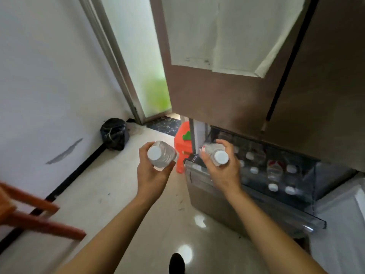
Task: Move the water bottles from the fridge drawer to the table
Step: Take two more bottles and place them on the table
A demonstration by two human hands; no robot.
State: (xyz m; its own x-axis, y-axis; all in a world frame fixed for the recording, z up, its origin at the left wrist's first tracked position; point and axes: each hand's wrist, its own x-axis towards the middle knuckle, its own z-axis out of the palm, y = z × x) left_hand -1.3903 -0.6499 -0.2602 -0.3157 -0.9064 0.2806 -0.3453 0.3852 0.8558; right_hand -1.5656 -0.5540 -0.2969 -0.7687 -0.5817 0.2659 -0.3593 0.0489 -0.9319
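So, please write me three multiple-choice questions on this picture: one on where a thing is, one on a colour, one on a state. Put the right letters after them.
1. The black bag is:
A. in the fridge drawer
B. on the floor by the white wall
C. in the left hand

2. The caps of the left bottle and the right bottle are:
A. red
B. blue
C. white

3. The fridge drawer is:
A. open, with other bottles inside
B. shut
C. open and empty

Answers:
1 B, the bag sits where the floor meets the wall.
2 C, both caps above the left hand and the right hand are white.
3 A, the drawer is pulled out and capped bottles stand in it.
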